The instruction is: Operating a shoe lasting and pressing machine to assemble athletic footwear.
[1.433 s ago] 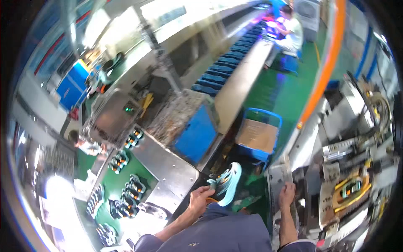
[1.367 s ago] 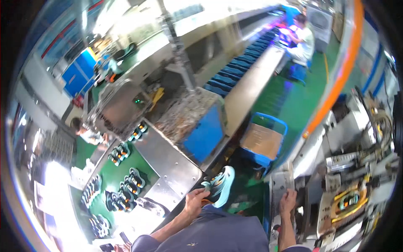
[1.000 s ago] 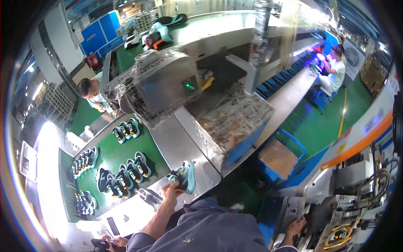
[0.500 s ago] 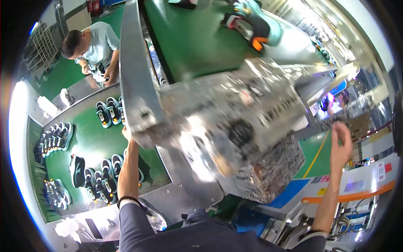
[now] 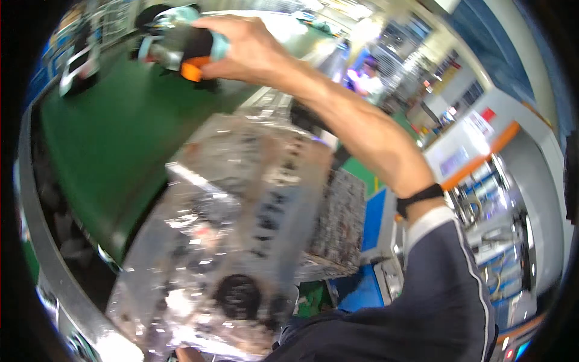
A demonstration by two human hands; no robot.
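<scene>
My right hand (image 5: pixel 250 51) reaches far out to the upper left, its fingers and thumb closed round one end of a shoe (image 5: pixel 172 45) over the green conveyor belt (image 5: pixel 114 139). The shoe is dark and pale turquoise with an orange patch, somewhat blurred. Only a sliver of my left hand (image 5: pixel 188 355) shows at the lower edge, beside a box wrapped in clear plastic (image 5: pixel 274 199); its fingers are hidden. Shiny crumpled film and dark print cover that box, which stands in front of me next to the belt.
Another shoe (image 5: pixel 80 69) lies on the belt at the far left. A metal rail (image 5: pixel 57 271) borders the belt. Right of the wrapped box sits a dark-speckled box (image 5: pixel 341 217). A grey machine with an orange edge (image 5: pixel 482 151) stands at the right.
My right hand has moved from the right side across to the belt and taken hold of the shoe. My left hand has dropped to the lower edge. The view has swung.
</scene>
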